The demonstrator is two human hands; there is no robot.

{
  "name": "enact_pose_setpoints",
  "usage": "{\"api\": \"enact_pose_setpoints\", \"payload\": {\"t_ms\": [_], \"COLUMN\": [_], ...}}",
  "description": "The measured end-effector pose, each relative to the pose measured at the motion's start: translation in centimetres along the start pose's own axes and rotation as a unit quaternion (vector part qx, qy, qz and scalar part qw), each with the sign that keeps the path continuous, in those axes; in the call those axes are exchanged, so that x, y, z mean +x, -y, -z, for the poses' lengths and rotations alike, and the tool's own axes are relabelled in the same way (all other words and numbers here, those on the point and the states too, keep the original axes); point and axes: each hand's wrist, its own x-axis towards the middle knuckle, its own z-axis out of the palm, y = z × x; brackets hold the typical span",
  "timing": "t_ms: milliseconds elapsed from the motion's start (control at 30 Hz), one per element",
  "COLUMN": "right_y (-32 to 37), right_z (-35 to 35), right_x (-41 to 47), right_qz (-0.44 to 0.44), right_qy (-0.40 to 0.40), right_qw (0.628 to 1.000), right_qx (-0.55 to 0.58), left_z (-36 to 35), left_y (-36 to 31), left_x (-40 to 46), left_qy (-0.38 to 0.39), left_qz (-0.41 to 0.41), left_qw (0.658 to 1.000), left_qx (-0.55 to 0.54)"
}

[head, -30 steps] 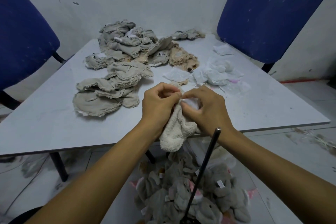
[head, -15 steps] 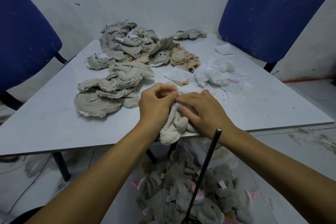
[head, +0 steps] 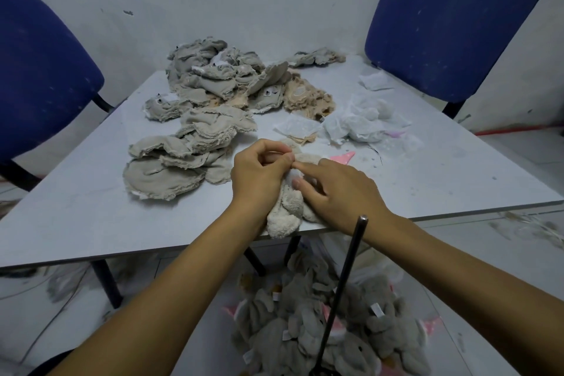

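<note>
Fingers (head: 283, 159) of the left hand (head: 259, 175) are curled, clamped on the top edge of the plush (head: 285, 217). The right hand (head: 345, 192) lies flatter, its index finger and thumb pinching the pale opening just beside them. A second ago both hands held the plush raised at the desk (head: 91, 207) edge, with the right fingers bunched. Now hands and plush are down on the desk, the plush's lower end drooping over the near edge. Likely the opening is being worked flat or closed rather than pulled at. A pink scrap (head: 343, 158) lies just beyond the hands, flat grey skins (head: 171, 168) to the left, and white wadding (head: 357, 123) further back on the right. Below the desk edge, a rod (head: 345, 281) stands over a floor heap of grey toys (head: 305, 330).
</note>
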Motion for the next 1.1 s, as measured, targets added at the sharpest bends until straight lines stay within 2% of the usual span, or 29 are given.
{"api": "enact_pose_setpoints", "payload": {"t_ms": [100, 167, 233, 300, 367, 433, 533, 600, 667, 767, 833, 900, 1000, 1100], "right_y": [0.1, -0.5, -1.6, -2.3, -2.1, -1.8, -1.8, -1.7, -1.2, -0.4, -0.3, -0.6, -1.0, -1.4], "right_z": [0.1, 0.5, 1.1, 1.5, 1.4, 1.6, 3.4, 4.0, 3.9, 3.5, 3.5, 3.1, 2.4, 2.1], "right_x": [0.1, 0.1, 0.6, 0.8, 1.1, 1.5, 2.1, 1.8, 1.5, 1.5, 1.6, 1.5, 0.8, 0.5], "right_qz": [0.011, 0.008, -0.048, -0.109, -0.105, -0.078, -0.129, -0.12, -0.082, -0.064, -0.062, -0.064, -0.054, -0.043], "right_qy": [-0.011, -0.006, -0.048, -0.075, -0.022, 0.054, 0.143, 0.173, 0.164, 0.146, 0.144, 0.123, 0.059, 0.03], "right_qw": [1.0, 0.993, 0.97, 0.955, 0.976, 0.992, 0.976, 0.973, 0.98, 0.985, 0.985, 0.985, 0.989, 0.988], "right_qx": [0.009, 0.114, 0.233, 0.266, 0.189, 0.088, 0.099, 0.096, 0.072, 0.071, 0.079, 0.101, 0.122, 0.142], "left_z": [-0.1, -0.3, -0.9, -1.3, -1.6, -1.3, -0.4, 0.1, 0.1, -0.5, -1.0, -0.9, -0.3, 0.0], "left_y": [-0.1, -0.1, -0.2, 0.0, -0.2, -0.6, -1.4, -1.5, -1.2, -0.6, -0.4, -0.3, -0.5, -0.6], "left_x": [0.1, 0.1, 0.0, -0.3, -0.4, -0.4, 0.0, 0.1, 0.0, -0.9, -1.3, -1.0, -0.3, -0.1], "left_qy": [0.001, 0.009, 0.05, 0.091, 0.108, 0.133, 0.236, 0.296, 0.269, 0.12, 0.068, 0.082, 0.176, 0.197], "left_qz": [-0.006, -0.027, -0.043, -0.038, -0.041, -0.049, -0.045, -0.039, -0.059, -0.148, -0.196, -0.2, -0.123, -0.102], "left_qw": [1.0, 0.997, 0.985, 0.96, 0.943, 0.944, 0.952, 0.94, 0.941, 0.948, 0.93, 0.919, 0.926, 0.929], "left_qx": [0.008, 0.069, 0.163, 0.262, 0.313, 0.299, 0.192, 0.163, 0.196, 0.256, 0.303, 0.33, 0.31, 0.298]}}
